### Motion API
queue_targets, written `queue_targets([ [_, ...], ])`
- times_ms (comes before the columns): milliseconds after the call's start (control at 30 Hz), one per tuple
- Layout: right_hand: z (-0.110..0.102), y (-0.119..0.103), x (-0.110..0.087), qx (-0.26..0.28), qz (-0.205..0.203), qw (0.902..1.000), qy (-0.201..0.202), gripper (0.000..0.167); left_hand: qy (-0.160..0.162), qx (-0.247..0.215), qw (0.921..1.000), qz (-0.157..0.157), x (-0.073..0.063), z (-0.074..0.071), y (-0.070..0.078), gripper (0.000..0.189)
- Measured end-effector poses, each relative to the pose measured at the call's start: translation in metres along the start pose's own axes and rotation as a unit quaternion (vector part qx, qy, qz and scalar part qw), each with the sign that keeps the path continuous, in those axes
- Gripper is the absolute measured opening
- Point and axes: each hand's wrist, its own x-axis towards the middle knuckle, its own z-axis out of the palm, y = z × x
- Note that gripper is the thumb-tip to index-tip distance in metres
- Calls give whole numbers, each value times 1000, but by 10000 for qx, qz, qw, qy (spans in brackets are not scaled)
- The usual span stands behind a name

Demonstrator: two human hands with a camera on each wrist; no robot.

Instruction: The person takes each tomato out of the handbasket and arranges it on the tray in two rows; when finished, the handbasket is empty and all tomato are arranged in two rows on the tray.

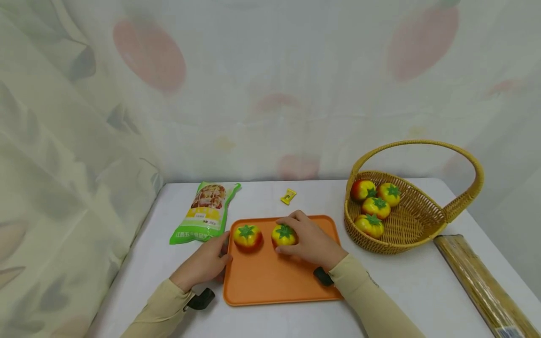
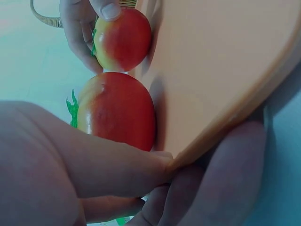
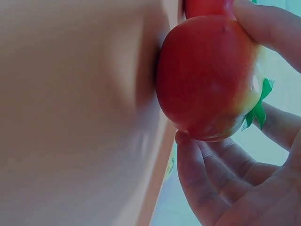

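Observation:
An orange tray (image 1: pixel 270 281) lies on the white table. My left hand (image 1: pixel 204 264) pinches its left rim, and the left wrist view shows the thumb over the edge and the fingers on the outer side. Beside that hand, a red-and-yellow toy tomato (image 1: pixel 248 240) with a green leaf top sits in the tray's upper left corner. My right hand (image 1: pixel 313 241) grips a second toy tomato (image 3: pixel 207 80) near the tray's upper middle. Its thumb and fingers stand on opposite sides of the fruit, which is close against the tray surface in the right wrist view.
A wicker basket (image 1: pixel 416 241) with a tall handle stands at the right, holding several toy tomatoes (image 1: pixel 376 208). Left of the tray lies a green food packet (image 1: pixel 205 213). A small yellow wrapped sweet (image 1: pixel 289 196) is behind it. A long brown wrapped bundle (image 1: pixel 482 284) lies along the right edge.

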Motion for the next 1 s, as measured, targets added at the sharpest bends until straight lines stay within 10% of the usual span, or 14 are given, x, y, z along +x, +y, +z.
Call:
queue_targets([
  [1000, -7, 0, 0, -76, -68, 9999, -3, 79, -40, -29, 10000, 5, 0, 0, 0, 75],
])
